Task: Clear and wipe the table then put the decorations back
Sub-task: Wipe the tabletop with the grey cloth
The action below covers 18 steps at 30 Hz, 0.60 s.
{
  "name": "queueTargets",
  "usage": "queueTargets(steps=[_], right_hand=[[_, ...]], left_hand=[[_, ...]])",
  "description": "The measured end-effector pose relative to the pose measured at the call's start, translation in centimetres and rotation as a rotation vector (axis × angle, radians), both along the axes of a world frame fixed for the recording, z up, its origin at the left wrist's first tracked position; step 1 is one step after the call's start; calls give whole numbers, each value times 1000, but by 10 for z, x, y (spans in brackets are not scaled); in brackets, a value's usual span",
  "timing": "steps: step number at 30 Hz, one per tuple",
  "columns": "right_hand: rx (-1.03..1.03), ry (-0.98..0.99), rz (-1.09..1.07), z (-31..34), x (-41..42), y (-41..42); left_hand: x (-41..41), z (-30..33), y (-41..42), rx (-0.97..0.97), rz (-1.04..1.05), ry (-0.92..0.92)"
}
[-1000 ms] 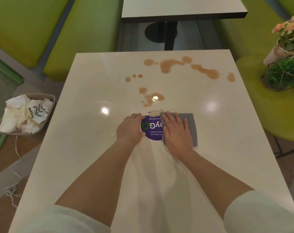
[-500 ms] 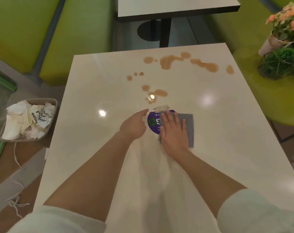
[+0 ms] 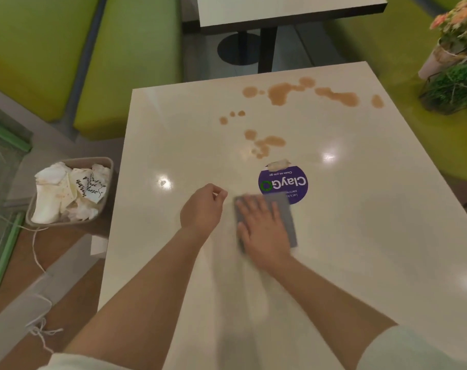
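Observation:
A cream table (image 3: 360, 236) carries brown spill patches (image 3: 277, 93) across its far half and more near the middle. A round purple sticker (image 3: 283, 182) is stuck near the centre. My right hand (image 3: 261, 228) lies flat with straight fingers on a grey cloth (image 3: 287, 217), which overlaps the sticker's near edge. My left hand (image 3: 203, 209) rests on the table to the left of the cloth, fingers curled, holding nothing. The decorations stand on the green seat at the right: a pot of pink flowers (image 3: 459, 25) and a green plant in a wire frame (image 3: 454, 86).
A bin full of crumpled paper and cups (image 3: 69, 193) stands on the floor left of the table. Green benches (image 3: 130, 62) line the far left and the right side. Another table (image 3: 288, 12) stands behind.
My right hand has slid the cloth toward me and off most of the purple sticker. My left hand has let go of the sticker's edge and pulled back to the left.

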State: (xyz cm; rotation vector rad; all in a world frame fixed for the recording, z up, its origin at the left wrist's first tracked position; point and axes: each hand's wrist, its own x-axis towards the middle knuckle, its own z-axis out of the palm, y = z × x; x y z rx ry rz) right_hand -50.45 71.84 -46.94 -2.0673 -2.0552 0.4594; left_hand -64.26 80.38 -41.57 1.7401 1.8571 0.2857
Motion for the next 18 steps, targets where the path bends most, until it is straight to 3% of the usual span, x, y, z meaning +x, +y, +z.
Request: queueTargets(steps=[3,5,10,12,16,18], right_hand=[[37,-1,261,1,-12,-42],[48,-20,255,-4,13,-38],[23,-94,-292,-8,76,1],[48,-96,-363,-8,60,-4],[64,-99,-10,-9,49,-39],[75,-111,38,-7,82,-27]], left_hand=[[-2,-7,-3,24,-66,-65],[2,-9,-5,64,-148,-72],[16,-16,-10,167,-304,41],[26,-19,-8,193,-323,75],[57,-20,3,243,-371,93],[70,-20,11,255,-357,113]])
